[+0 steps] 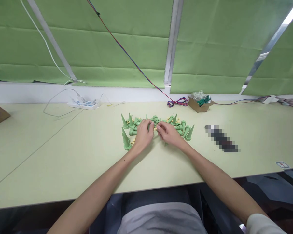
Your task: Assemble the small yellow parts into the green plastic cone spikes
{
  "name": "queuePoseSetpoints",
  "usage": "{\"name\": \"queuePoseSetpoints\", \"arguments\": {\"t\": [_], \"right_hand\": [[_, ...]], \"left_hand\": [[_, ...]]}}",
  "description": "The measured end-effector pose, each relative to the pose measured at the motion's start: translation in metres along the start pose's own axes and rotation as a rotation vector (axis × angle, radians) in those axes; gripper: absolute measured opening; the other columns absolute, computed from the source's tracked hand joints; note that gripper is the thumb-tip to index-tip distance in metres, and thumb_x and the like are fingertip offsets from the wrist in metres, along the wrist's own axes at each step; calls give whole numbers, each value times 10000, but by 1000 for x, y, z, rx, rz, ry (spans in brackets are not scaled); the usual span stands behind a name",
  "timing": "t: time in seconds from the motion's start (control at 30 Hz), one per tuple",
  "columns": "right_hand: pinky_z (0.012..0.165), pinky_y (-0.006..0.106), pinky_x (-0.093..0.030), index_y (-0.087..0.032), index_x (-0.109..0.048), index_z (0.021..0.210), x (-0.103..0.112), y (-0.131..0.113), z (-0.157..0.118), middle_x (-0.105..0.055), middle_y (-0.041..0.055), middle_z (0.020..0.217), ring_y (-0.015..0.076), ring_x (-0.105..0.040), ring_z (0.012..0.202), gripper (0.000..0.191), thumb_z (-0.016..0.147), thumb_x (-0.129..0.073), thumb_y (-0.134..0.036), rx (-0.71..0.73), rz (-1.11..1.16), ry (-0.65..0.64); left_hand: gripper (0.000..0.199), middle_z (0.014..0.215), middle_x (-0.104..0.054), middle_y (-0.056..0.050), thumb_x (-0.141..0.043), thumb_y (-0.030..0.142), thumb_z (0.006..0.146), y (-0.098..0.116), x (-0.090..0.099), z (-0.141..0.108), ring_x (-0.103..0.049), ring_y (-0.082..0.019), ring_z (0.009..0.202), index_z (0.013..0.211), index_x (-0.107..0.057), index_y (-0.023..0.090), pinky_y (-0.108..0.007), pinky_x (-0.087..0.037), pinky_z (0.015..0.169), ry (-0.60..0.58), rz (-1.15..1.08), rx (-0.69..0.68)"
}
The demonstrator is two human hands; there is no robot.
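Observation:
Green plastic cone spikes with ribbed caps (pixel 189 133) lie in a loose arc on the table, some upright and some on their sides. Small yellow pieces (pixel 133 141) are scattered among them. At the middle of the arc, my left hand (pixel 145 132) is closed in a pinch, its fingertips hiding what they hold. Close beside it, my right hand (pixel 169 133) pinches at a small yellow piece (pixel 155 128) between the two hands. The fingers cover most of that spot.
Behind the spikes stand a cardboard box (pixel 200 106) with plastic wrap and green material, and a bundled red-blue cable (pixel 177 102). A white power strip (pixel 84 104) sits back left. A blurred dark object (pixel 222 139) lies to the right. Green blinds (pixel 122 48) hang behind the table (pixel 70 156).

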State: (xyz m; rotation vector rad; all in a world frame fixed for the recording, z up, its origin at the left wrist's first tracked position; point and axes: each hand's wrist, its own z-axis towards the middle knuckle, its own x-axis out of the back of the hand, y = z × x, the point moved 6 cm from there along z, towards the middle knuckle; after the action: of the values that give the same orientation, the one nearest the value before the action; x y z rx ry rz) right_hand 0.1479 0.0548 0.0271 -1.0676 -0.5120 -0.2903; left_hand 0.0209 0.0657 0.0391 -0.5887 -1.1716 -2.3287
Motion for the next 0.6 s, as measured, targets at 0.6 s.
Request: {"name": "queuePoseSetpoints", "arguments": {"t": [0.6], "right_hand": [[601,283,-366,-214,-456,701,1,5,2,-534,-13,588,143,-485,551,357,990,-370,-405,-13,-32,42]], "left_hand": [[197,783,-559,-27,-448,216,942,2,-1,-1,-515,-166,777,753,-500,196,-300,-396,743,3,-5,-9]]}}
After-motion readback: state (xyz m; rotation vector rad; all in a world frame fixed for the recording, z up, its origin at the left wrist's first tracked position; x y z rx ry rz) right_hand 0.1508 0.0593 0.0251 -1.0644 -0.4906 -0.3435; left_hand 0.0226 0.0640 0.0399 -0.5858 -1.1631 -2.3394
